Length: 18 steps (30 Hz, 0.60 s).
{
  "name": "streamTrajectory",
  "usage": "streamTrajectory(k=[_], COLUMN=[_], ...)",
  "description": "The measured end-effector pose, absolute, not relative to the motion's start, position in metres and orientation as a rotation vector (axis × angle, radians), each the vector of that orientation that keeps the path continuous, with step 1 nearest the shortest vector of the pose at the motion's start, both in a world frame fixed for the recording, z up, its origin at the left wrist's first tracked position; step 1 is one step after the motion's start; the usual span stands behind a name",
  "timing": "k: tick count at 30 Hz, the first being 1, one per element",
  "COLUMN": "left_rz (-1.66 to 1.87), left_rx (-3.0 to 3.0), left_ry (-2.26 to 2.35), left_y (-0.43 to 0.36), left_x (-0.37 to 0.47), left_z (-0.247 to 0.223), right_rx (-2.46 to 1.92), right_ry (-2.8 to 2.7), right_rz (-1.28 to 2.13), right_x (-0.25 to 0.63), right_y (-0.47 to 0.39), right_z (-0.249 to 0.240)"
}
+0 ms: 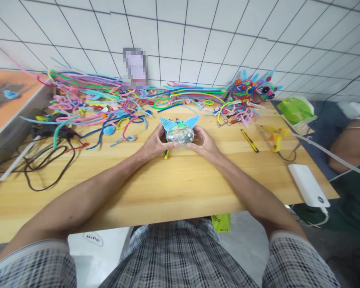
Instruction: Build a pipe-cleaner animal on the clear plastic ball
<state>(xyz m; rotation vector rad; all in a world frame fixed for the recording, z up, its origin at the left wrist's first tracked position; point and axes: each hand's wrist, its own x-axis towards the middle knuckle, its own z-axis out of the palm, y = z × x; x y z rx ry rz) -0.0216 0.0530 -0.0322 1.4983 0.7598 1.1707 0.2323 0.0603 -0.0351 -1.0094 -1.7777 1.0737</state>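
Note:
Between my two hands is a small clear, rounded container with two blue pointed ears, which look made of pipe cleaners, and some green on top. My left hand curls round its left side, the thumb along the near bottom edge. From the right, my right hand grips it the same way. The fingertips behind the container are hidden. A yellow and black object shows partly from under my left hand on the wooden table.
Colourful pipe cleaners are heaped along the tiled wall. Two decorated figures stand at the back right. Rightward lie a yellow utility knife, a yellow glue gun and a white power bank. Black cables loop at left. Another person's arm shows at right.

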Motion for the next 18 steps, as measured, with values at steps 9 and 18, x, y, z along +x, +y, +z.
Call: streamTrajectory(k=[9,18], left_rz=[1.172,1.197], left_rx=[1.540,1.544], left_ry=[0.769,0.742], left_y=[0.058,0.059], left_x=[-0.024,-0.023], left_z=[-0.041,-0.041], right_rx=[-1.022,-1.017], right_ry=[-1.750,-1.747], right_rz=[1.092,1.070], right_x=[0.231,0.232], right_y=[0.062,0.064], right_z=[-0.039,-0.047])
